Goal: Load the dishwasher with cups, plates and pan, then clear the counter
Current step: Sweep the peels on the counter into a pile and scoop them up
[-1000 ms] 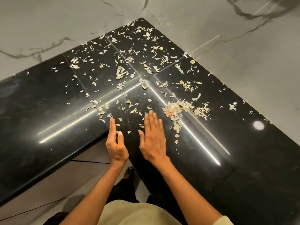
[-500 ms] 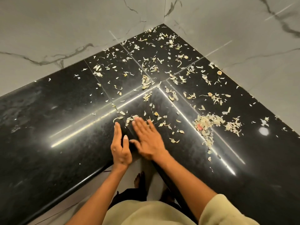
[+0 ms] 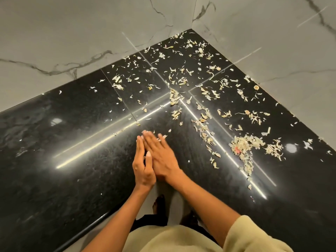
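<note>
A glossy black corner counter (image 3: pixel 72 151) is strewn with pale vegetable peel scraps (image 3: pixel 181 82), thickest toward the back corner. A denser heap of scraps (image 3: pixel 243 144) lies at the right. My left hand (image 3: pixel 142 166) stands on its edge near the counter's inner corner, fingers straight. My right hand (image 3: pixel 160 153) lies flat, palm down, with straight fingers pressed against the left hand. A few scraps sit at the fingertips. No cups, plates or pan are in view.
Grey marble walls (image 3: pixel 272 42) close the counter at the back and right. The counter's front edge (image 3: pixel 101 219) runs diagonally at lower left, with the floor and my feet below it.
My right hand has swept leftward across the counter and now meets the left hand. The scraps that lay between the hands have been pushed together. The view has shifted so the counter appears further right.
</note>
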Demonstrator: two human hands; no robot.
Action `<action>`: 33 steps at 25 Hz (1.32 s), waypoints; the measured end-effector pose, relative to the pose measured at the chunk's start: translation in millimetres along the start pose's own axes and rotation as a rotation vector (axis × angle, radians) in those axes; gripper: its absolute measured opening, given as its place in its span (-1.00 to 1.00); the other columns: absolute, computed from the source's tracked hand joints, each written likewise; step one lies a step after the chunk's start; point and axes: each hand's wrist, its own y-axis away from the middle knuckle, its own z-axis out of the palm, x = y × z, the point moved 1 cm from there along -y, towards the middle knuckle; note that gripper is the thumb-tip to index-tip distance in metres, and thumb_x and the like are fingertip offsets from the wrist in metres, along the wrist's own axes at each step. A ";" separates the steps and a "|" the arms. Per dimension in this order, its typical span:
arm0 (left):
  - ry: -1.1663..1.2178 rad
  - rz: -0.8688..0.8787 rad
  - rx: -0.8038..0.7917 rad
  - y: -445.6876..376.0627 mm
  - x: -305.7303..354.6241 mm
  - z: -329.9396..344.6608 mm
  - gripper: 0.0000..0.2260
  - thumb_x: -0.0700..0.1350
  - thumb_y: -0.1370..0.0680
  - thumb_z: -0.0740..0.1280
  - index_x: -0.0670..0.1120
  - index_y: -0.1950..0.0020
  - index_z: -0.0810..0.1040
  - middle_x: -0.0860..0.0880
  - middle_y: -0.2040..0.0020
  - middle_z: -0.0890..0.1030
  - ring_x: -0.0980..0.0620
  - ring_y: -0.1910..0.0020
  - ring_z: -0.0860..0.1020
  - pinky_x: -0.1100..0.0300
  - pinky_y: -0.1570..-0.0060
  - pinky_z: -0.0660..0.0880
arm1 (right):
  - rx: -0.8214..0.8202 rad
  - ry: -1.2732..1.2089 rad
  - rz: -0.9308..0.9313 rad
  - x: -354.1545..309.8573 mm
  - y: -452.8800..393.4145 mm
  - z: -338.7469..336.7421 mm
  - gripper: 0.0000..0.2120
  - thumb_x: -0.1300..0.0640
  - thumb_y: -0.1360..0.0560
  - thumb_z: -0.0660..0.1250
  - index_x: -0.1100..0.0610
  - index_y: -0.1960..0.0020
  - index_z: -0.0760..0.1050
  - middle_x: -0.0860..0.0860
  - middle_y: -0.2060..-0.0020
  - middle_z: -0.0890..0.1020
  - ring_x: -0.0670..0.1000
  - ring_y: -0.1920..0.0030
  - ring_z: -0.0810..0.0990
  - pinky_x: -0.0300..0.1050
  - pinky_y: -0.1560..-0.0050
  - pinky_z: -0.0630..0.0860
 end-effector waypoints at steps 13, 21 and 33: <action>-0.356 0.019 -0.142 -2.7 -1.1 25.8 -0.44 0.03 -0.63 -0.03 -0.12 -0.62 0.05 0.00 -0.62 0.06 0.15 -0.60 -0.04 0.00 -0.58 -0.16 | 0.029 0.042 0.486 119.5 63.5 -27.9 -0.33 -0.21 -0.68 -0.13 0.15 -0.64 -0.13 0.07 -0.63 -0.14 0.01 -0.61 -0.26 0.14 -0.60 -0.17; -0.565 0.176 -0.401 14.5 21.5 88.5 -0.37 0.10 -0.60 -0.10 -0.15 -0.62 -0.02 -0.07 -0.63 -0.06 0.06 -0.60 -0.17 0.06 -0.57 -0.23 | 0.001 -0.006 0.393 100.9 123.3 -7.8 -0.36 -0.20 -0.68 -0.09 0.10 -0.65 -0.10 0.01 -0.64 -0.09 -0.05 -0.61 -0.23 0.11 -0.60 -0.15; -0.806 0.211 -0.491 59.8 53.3 178.2 -0.32 0.19 -0.60 -0.21 -0.18 -0.62 -0.16 -0.13 -0.62 -0.22 -0.01 -0.59 -0.29 0.03 -0.56 -0.27 | 0.333 -0.166 1.036 123.5 237.8 -20.6 -0.26 -0.16 -0.66 0.06 0.28 -0.63 -0.08 0.20 -0.62 -0.08 0.14 -0.63 -0.15 0.14 -0.61 -0.09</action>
